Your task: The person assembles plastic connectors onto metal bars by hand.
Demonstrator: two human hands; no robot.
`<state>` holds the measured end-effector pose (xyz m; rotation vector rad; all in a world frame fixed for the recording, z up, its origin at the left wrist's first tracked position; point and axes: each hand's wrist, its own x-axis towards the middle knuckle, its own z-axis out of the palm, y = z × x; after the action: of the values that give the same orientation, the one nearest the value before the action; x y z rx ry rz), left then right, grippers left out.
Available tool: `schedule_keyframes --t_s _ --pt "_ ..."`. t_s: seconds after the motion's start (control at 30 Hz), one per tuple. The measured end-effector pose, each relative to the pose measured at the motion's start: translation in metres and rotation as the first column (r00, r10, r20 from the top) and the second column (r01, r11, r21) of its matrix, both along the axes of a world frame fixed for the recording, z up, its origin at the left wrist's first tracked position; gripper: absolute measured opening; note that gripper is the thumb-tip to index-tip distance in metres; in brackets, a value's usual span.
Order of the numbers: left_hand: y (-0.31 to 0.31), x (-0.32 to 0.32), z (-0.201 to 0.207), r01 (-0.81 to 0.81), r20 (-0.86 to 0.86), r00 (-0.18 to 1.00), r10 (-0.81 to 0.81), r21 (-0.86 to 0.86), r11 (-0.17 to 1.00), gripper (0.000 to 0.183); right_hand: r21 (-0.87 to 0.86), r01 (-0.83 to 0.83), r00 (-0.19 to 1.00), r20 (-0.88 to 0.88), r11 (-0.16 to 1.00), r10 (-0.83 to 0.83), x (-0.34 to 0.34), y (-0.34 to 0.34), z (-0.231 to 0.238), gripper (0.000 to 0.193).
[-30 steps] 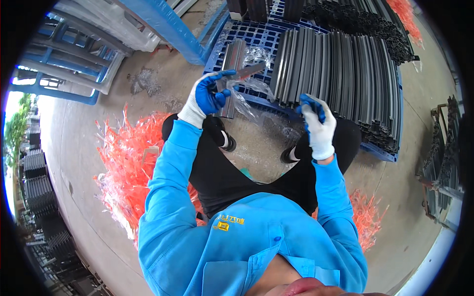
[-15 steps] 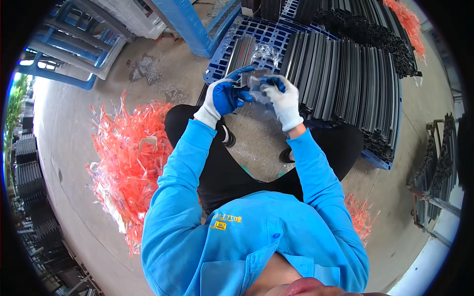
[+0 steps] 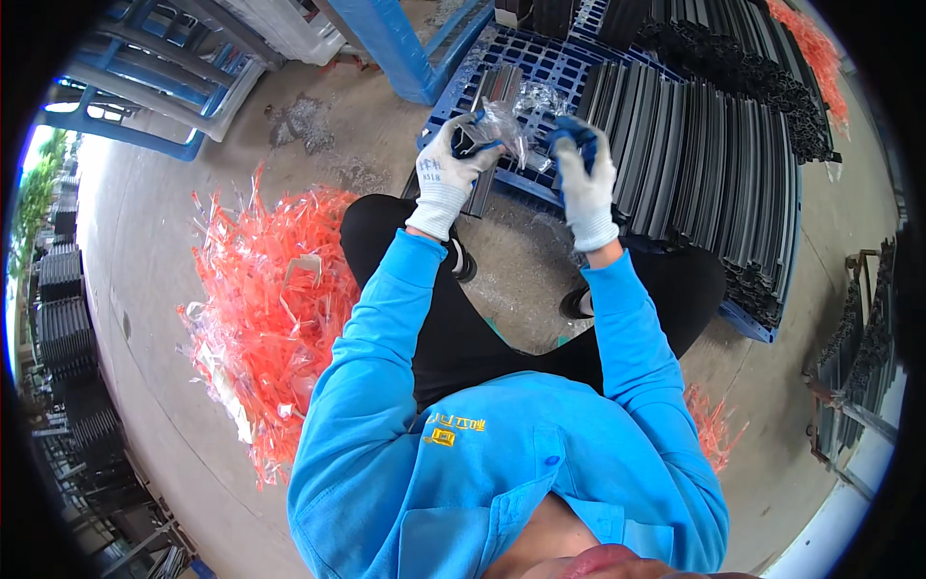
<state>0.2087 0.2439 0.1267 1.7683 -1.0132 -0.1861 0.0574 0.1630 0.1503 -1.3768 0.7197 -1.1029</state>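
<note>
My left hand point(image 3: 451, 166), in a white glove with blue palm and fingers, is closed on a crumpled piece of clear plastic film point(image 3: 503, 127). The film sticks out toward the right, past the fingertips. A short grey metal profile bundle point(image 3: 500, 85) lies just beyond this hand, on the blue pallet point(image 3: 458, 79). To the right, apart from the film, my right hand point(image 3: 585, 176) wears a matching glove. Its fingers are bent but spread, and I see nothing between them. It hovers by the near left end of a row of long dark profiles point(image 3: 675, 159).
A heap of red and clear plastic strips point(image 3: 275, 318) lies on the floor at left, with a smaller red heap point(image 3: 712, 425) at right. More dark profiles point(image 3: 728, 58) are stacked farther back. A blue post point(image 3: 391, 48) and a metal rack point(image 3: 849, 357) stand around me.
My hands were together around the film and a dark piece; now they are apart. The left hand has turned its back upward and keeps the film, while the right has let go.
</note>
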Motion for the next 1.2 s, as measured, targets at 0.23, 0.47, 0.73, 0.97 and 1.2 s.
schedule_keyframes --t_s 0.23,0.47,0.73,0.97,1.2 --pt "-0.005 -0.003 -0.008 -0.074 -0.218 0.975 0.050 -0.103 0.992 0.046 -0.271 -0.165 0.986 -0.052 0.949 0.156 0.015 0.030 -0.012 0.030" --pt "-0.004 0.004 -0.016 -0.137 -0.145 0.982 0.125 -0.076 0.988 0.045 -0.287 -0.176 0.976 -0.174 0.942 0.129 0.022 0.037 -0.015 0.031" --pt "-0.003 0.005 -0.018 -0.134 -0.201 0.972 0.124 -0.039 0.990 0.038 -0.293 -0.199 0.973 -0.174 0.935 0.152 0.028 0.038 -0.021 0.028" --pt "-0.001 0.004 -0.016 -0.136 -0.149 0.980 0.134 -0.007 0.991 0.032 -0.288 -0.149 0.982 -0.154 0.946 0.108 0.033 0.040 -0.024 0.027" --pt "-0.001 0.010 -0.015 -0.167 -0.138 0.975 0.176 0.073 0.983 0.027 -0.328 -0.044 0.985 -0.172 0.944 -0.014 0.050 0.047 -0.026 0.024"
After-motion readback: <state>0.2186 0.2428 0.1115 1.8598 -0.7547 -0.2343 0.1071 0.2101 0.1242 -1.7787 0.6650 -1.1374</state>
